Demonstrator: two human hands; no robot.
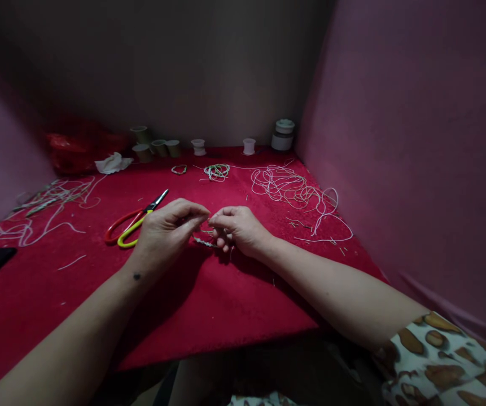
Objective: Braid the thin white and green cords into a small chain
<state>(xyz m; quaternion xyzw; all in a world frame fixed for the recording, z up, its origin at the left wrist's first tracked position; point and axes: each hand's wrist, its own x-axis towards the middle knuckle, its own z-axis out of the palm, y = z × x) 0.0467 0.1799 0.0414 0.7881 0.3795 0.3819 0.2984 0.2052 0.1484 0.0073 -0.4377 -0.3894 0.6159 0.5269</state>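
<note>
A thin braided cord bracelet [204,242] in pale and green tones hangs in a loop between my two hands, above the red cloth. My left hand [169,225] is closed in a pinch, thumb against forefinger, at the upper end of the loop. Facing it, my right hand [240,228] pinches at almost the same spot, its lower fingers curled about the bracelet's right side. The exact bit of cord between the fingertips is too small to make out. Scissors [135,224] with one red and one yellow handle lie just beyond my left hand.
Tangled pale cord [287,186] lies at the right, more cord [56,197] at the left. Two finished-looking loops, a small bracelet [179,169] and a bundle [217,171], sit farther back. Spools [198,148], a lidded jar [283,135] and a red plastic bag [77,148] line the rear.
</note>
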